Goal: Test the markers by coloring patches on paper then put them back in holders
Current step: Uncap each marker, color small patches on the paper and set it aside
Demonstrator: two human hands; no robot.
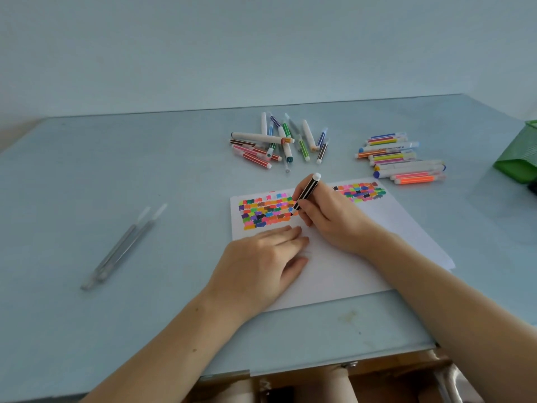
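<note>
Our right hand (pixel 328 219) pinches a dark striped marker (pixel 305 194) low on the barrel, tip down on the paper (pixel 343 274) at the right edge of the big block of colour patches (pixel 266 212); white end cap points to 1 o'clock. Left hand (pixel 261 263) lies flat, fingers straight, pressing the sheet at 7 o'clock from the tip. The marker looks like a light, stiff plastic tube, smooth and a bit slippery, so we'd hold it near the nib for control and mid-barrel for carrying. Paper is thin and will likely slide on the smooth blue-grey table (pixel 87 184) unless pinned. Loose heap of markers (pixel 279 141) at 12 o'clock; a tidier row (pixel 401 158) at 2 o'clock by a second patch block (pixel 361 191). Ribbed green container (pixel 520 158) at 3 o'clock, probably a holder. Two clear pen-like tubes (pixel 125 245) at 9 o'clock, blurred.
</note>
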